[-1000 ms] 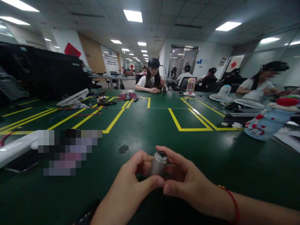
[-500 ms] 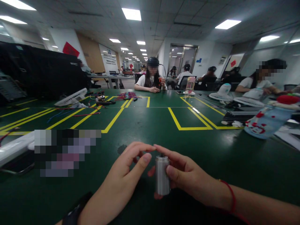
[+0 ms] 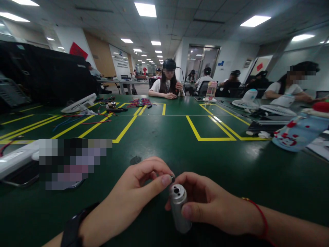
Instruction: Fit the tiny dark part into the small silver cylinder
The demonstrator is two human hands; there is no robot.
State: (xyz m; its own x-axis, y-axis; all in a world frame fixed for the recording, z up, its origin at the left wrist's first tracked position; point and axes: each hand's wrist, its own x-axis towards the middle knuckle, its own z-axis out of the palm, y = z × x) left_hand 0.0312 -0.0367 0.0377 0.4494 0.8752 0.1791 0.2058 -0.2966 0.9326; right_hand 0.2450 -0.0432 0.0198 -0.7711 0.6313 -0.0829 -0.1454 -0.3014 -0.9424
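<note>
The silver cylinder [image 3: 179, 208] has tilted, showing its holed end; right hand [image 3: 205, 202] grips it; left hand [image 3: 140, 187] pinches a small piece.

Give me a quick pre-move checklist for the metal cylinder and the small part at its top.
1. Right hand grips silver cylinder: ok.
2. Cylinder's open end faces up, holes visible: ok.
3. Left hand pinches small dark part beside the top: ok.
4. Part lined up with a hole: cannot tell.
5. Green table bare just beyond the hands: ok.
6. Inside of the holes clean: cannot tell.
</note>
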